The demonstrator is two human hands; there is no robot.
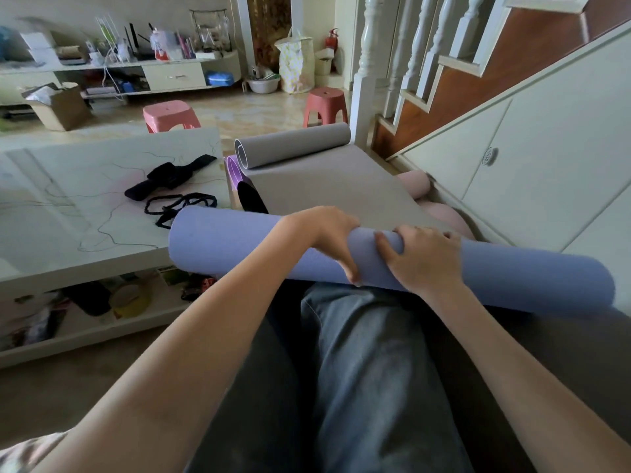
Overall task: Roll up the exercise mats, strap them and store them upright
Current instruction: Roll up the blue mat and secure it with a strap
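Observation:
A rolled blue-violet mat (239, 244) lies crosswise over my knees. My left hand (327, 237) grips it from above near the middle, fingers curled over the roll. My right hand (423, 257) grips it just to the right, thumb on the near side. Beyond it a grey mat (327, 186) lies partly unrolled on the floor, its far end still curled into a roll (293, 145). A purple rolled mat (235, 172) peeks out at its left edge. Black straps (170, 177) and a black cord (177, 206) lie on the low table (68, 206).
The low white table stands to my left with clutter on its lower shelf. A staircase and white cabinet wall (532, 158) close off the right. Two pink stools (170, 116) stand on the floor farther back. Pink cushions (440, 213) lie by the cabinet.

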